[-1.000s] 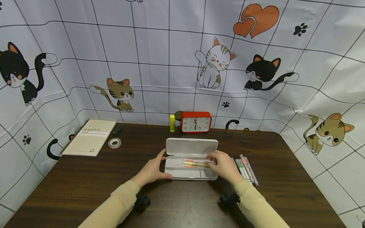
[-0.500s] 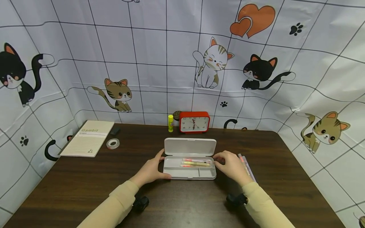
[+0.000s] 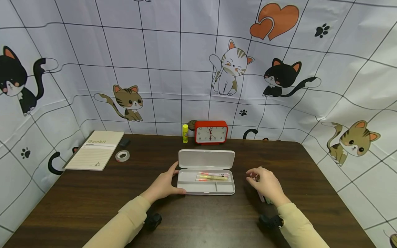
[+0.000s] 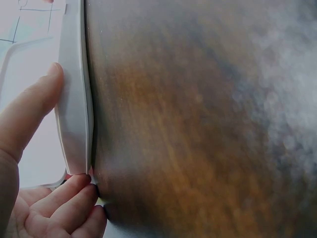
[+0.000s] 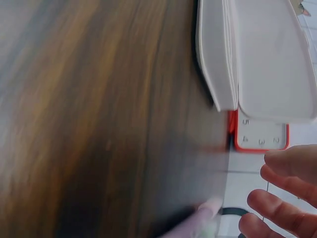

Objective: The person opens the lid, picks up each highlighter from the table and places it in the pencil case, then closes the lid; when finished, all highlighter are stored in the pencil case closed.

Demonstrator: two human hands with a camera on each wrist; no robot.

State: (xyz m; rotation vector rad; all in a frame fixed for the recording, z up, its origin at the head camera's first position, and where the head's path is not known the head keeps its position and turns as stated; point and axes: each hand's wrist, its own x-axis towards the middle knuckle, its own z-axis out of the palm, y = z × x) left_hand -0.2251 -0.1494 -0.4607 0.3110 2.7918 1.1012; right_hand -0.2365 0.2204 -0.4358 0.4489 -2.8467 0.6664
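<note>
A white pencil case lies on the table with its lid raised. Several coloured pens rest in its rear compartment. My left hand grips the case's left end, the thumb on the front edge and the other fingers about the end, as the left wrist view also shows. To the right of the case, my right hand hovers over more markers, mostly covering them. In the right wrist view its loosely bent fingers hold nothing, and a blurred purple marker lies apart from them.
Behind the case stand a red clock and a yellow glue stick. A notebook, a roll of tape and a small dark block lie at the back left. A cat-print sheet hangs behind the table.
My right hand has let go of a pen in the case and moved right, over the loose markers. The left hand has kept its grip on the case.
</note>
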